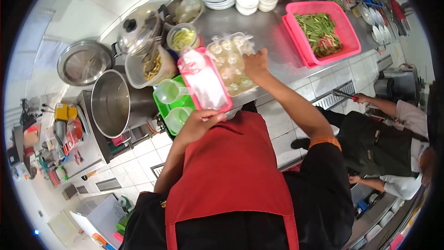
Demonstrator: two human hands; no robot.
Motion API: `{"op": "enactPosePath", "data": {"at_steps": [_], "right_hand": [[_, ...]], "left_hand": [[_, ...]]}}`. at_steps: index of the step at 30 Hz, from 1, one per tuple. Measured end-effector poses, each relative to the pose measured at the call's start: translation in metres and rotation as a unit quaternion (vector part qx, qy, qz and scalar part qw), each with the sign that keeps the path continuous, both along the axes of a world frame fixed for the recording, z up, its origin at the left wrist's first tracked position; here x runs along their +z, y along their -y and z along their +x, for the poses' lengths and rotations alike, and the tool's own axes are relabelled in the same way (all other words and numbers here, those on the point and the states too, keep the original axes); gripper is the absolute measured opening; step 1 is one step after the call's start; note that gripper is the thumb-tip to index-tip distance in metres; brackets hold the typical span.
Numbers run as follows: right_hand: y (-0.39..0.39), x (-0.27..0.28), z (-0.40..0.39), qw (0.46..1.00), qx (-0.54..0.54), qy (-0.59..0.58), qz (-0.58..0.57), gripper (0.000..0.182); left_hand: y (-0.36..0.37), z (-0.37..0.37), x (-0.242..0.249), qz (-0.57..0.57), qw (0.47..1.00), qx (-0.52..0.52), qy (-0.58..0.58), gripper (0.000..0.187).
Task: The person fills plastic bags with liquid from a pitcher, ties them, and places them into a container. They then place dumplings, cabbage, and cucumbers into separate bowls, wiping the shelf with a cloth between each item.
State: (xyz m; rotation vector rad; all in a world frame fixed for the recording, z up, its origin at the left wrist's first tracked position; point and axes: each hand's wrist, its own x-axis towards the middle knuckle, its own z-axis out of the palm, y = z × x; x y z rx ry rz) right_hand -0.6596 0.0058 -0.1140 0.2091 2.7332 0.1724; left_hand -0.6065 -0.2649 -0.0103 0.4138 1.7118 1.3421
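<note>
A tray (206, 85) lies between cups (173, 104) and bagged packets (231, 62).

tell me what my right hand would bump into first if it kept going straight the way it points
The right hand already touches the clear tray of filled cups. Carried straight on, it would push across that tray toward the small tub of yellow-green food, though depth in this wide view is uncertain.

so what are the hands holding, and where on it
The left hand grips the near edge of the pink plastic tray of white packets. The right hand rests on the clear bag of small filled pouches at its right side.
</note>
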Motion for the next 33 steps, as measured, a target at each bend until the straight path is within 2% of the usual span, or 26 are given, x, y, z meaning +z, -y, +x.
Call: {"op": "enactPosePath", "data": {"at_steps": [1, 2, 5, 7, 8, 10, 11, 13, 14, 16, 17, 19, 20, 23, 25, 26, 28, 31, 33], "right_hand": [[0.003, 0.001, -0.005, 1.0, 0.008, 0.011, 0.007, 0.041], [0.004, 0.004, -0.01, 1.0, 0.021, 0.008, 0.008, 0.041], [0.002, 0.017, -0.008, 0.999, 0.012, 0.036, 0.005, 0.03], [-0.003, 0.031, 0.005, 0.997, -0.005, -0.025, -0.067, 0.037], [-0.007, 0.024, 0.014, 0.998, -0.002, -0.026, -0.064, 0.037], [-0.009, -0.002, 0.032, 0.985, -0.01, -0.153, -0.076, 0.044], [-0.003, -0.001, 0.031, 0.985, -0.005, -0.154, -0.073, 0.044], [0.004, 0.0, 0.026, 0.997, -0.019, -0.07, -0.017, 0.048], [0.008, 0.013, 0.02, 0.997, -0.017, -0.071, -0.013, 0.048], [0.009, 0.043, 0.011, 0.998, -0.038, 0.03, 0.042, 0.047], [0.003, 0.038, 0.009, 0.998, -0.041, 0.035, 0.044, 0.047], [-0.009, 0.022, 0.002, 0.997, 0.037, -0.048, 0.056, 0.044], [-0.009, 0.025, 0.002, 0.997, 0.032, -0.046, 0.057, 0.044], [-0.012, 0.033, 0.002, 0.995, 0.049, -0.083, 0.004, 0.038], [-0.017, 0.025, 0.014, 0.968, 0.133, -0.204, -0.059, 0.029], [-0.019, 0.018, 0.017, 0.969, 0.127, -0.203, -0.057, 0.029], [-0.024, 0.003, 0.015, 0.957, 0.161, -0.221, -0.094, 0.017], [-0.021, -0.028, 0.009, 0.967, 0.176, -0.169, -0.066, 0.008], [-0.014, -0.02, 0.002, 0.969, 0.149, -0.191, -0.043, 0.008]], "left_hand": [[0.015, 0.009, -0.01, 0.001, 1.0, 0.011, -0.004, 0.022], [0.028, 0.019, -0.022, -0.001, 1.0, 0.017, -0.014, 0.022], [0.057, 0.035, -0.021, -0.004, 0.999, 0.031, -0.031, 0.024], [0.074, 0.037, -0.016, 0.006, 0.998, 0.045, -0.046, 0.024], [0.082, 0.036, -0.017, 0.009, 0.998, 0.049, -0.048, 0.024], [0.102, 0.036, -0.024, 0.008, 0.994, 0.11, -0.016, 0.024], [0.109, 0.033, -0.027, 0.015, 0.992, 0.123, 0.01, 0.027], [0.12, 0.029, -0.028, 0.001, 0.989, 0.147, 0.005, 0.027], [0.123, 0.027, -0.027, -0.016, 0.986, 0.167, 0.001, 0.027], [0.132, 0.023, -0.026, -0.009, 0.985, 0.17, -0.004, 0.028], [0.135, 0.02, -0.02, -0.001, 0.982, 0.187, -0.015, 0.028], [0.142, 0.016, -0.013, -0.009, 0.977, 0.207, -0.04, 0.029], [0.147, 0.015, -0.01, -0.008, 0.978, 0.203, -0.038, 0.029], [0.162, 0.016, -0.006, -0.015, 0.961, 0.273, -0.04, 0.031], [0.171, 0.017, -0.01, -0.029, 0.956, 0.289, -0.034, 0.032], [0.175, 0.018, -0.013, -0.044, 0.951, 0.306, -0.03, 0.033], [0.181, 0.017, -0.022, -0.04, 0.953, 0.3, -0.029, 0.034], [0.185, 0.023, -0.024, -0.031, 0.953, 0.298, -0.036, 0.035], [0.184, 0.018, -0.027, -0.032, 0.957, 0.282, -0.054, 0.035]]}}
